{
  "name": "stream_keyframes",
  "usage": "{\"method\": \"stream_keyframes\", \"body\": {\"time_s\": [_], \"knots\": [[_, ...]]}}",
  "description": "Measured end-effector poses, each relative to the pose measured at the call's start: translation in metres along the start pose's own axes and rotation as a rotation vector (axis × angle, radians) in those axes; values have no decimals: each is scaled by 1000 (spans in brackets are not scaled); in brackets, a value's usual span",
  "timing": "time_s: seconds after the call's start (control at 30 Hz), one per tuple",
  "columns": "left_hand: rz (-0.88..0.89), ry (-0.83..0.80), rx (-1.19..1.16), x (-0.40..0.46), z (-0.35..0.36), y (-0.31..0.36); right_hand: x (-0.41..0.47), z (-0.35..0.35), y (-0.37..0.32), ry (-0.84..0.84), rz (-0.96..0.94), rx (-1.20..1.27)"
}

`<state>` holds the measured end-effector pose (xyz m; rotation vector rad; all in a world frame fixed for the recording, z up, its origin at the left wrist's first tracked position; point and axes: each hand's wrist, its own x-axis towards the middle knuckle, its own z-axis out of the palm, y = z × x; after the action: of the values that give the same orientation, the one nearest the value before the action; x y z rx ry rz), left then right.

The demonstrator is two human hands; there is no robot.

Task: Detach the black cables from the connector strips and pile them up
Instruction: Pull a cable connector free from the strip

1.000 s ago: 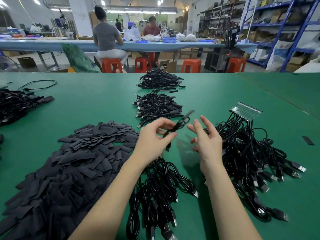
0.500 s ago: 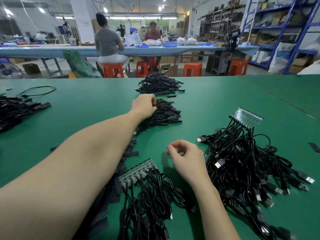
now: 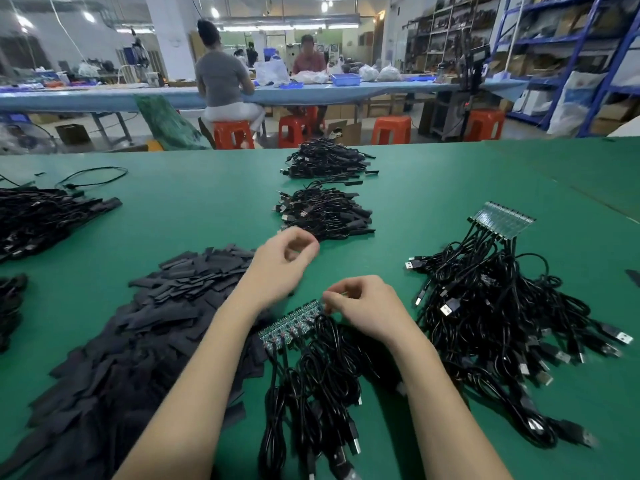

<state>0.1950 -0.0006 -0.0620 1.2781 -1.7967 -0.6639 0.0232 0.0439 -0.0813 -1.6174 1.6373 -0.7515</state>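
— Green matting (image 3: 433, 188) covers the whole bench, and behind it two people sit at a long blue table (image 3: 104, 98) among orange stools. What's the risk from here?

— The right hand (image 3: 367, 311) pinches the right end of the near connector strip (image 3: 291, 323), fingers curled tight on it. The left hand (image 3: 284, 265) hovers at 11 o'clock from it, loosely curled and holding nothing. I'd judge that pulling one-handed could drag the strip and its black cables (image 3: 311, 375) across the mat, or bend the board instead of freeing a plug.

— And tangling?

— Likely. Those cables lie looped over each other at 6 o'clock of the strip, so one tug may lift several.

— Counts?

— Two strips with cables attached: this one, and a second strip (image 3: 502, 220) at 2 o'clock with its own bundle (image 3: 491, 323). Two finished piles at 12 o'clock, the nearer pile (image 3: 325, 216) and the farther pile (image 3: 325, 161). One heap of flat black sleeves (image 3: 138, 323) at 9 o'clock, too many to count. Another dark stack (image 3: 41, 216) sits at 10 o'clock.
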Motion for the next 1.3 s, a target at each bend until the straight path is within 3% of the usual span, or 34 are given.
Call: {"method": "stream_keyframes", "body": {"time_s": [0.17, 0.23, 0.33, 0.9, 1.07, 1.17, 1.3], "knots": [[-98, -314, 179, -9, -16, 5, -5, 0, -8, -86, 52, 287], [-147, -447, 78, -9, -25, 4, -9, -5, -10, -124, 59, 416], [-181, -515, -195, -14, -30, 0, -12, -15, -8, -150, 87, 472], [-104, -478, -506, -20, -7, 5, -11, -23, 4, -275, 232, 849], [-112, -492, -575, -21, -9, 5, -13, -24, 3, -258, 355, 1098], [-167, -436, -463, -19, -10, 2, -17, -40, 3, -207, 261, 1107], [-222, -324, 1, -17, -1, -4, -26, -63, -2, -165, 31, 993]]}}
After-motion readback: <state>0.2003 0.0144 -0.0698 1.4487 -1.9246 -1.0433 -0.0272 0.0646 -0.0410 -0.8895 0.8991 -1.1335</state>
